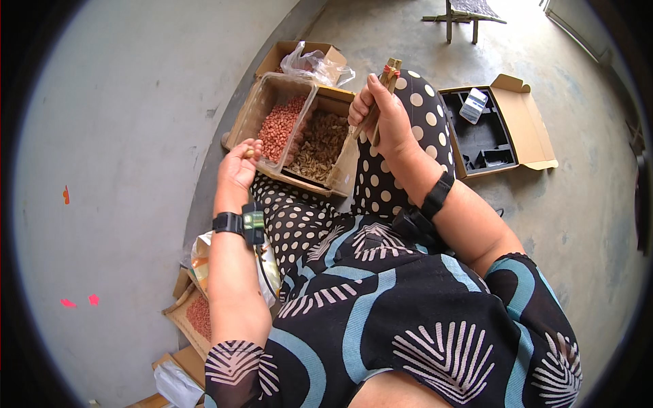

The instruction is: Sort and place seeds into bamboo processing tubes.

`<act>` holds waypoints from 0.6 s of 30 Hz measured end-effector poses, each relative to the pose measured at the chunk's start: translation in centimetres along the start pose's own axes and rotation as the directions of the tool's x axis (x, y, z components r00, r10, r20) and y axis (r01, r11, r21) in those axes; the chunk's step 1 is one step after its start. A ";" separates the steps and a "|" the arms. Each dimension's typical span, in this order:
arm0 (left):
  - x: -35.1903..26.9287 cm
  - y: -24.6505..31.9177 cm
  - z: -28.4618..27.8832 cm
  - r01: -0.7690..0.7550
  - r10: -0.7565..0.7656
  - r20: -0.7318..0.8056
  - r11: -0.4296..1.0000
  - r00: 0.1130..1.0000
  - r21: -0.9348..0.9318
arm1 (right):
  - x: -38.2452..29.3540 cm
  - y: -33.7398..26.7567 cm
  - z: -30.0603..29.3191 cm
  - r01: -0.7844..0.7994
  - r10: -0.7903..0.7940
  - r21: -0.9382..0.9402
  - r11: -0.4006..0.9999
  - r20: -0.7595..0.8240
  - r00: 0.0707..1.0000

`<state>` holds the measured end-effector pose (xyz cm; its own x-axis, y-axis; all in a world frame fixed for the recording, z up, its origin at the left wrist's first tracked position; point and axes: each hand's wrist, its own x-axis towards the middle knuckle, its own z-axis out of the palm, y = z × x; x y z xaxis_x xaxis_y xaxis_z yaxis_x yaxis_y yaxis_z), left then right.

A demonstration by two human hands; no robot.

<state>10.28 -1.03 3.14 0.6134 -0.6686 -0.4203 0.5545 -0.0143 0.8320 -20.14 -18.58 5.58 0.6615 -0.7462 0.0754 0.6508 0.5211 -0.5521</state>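
My left hand [236,166] holds a small pale piece, apparently an unshelled peanut [249,153], at its fingertips near the left corner of a clear plastic container [265,86]. Reddish peanut kernels [278,127] lie in that container. Beside them, brown peanut shells [319,143] fill the other side of the cardboard box [343,168] between my knees. My right hand [390,120] grips a wooden clamp [385,94], two sticks bound near the top with a red band. It is raised over my right knee, its lower ends apart with nothing visible between them.
Behind the container stands another cardboard box [273,57] with a clear plastic bag [311,64]. An open carton with a black insert [474,135] lies to the right. More reddish kernels [199,313] sit in a box by my left elbow. A low stool [461,18] is farther off.
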 end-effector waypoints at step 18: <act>-12.2 -3.3 12.4 0.047 -0.109 0.360 0.983 0.927 0.177 | 0.0 0.4 0.2 -0.009 0.010 0.041 0.999 -0.017 1.000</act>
<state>-5.93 -2.04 10.01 0.3052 -0.8856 -0.3502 0.4749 -0.1772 0.8620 -19.79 -18.24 5.54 0.6617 -0.7477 0.0558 0.6591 0.5446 -0.5186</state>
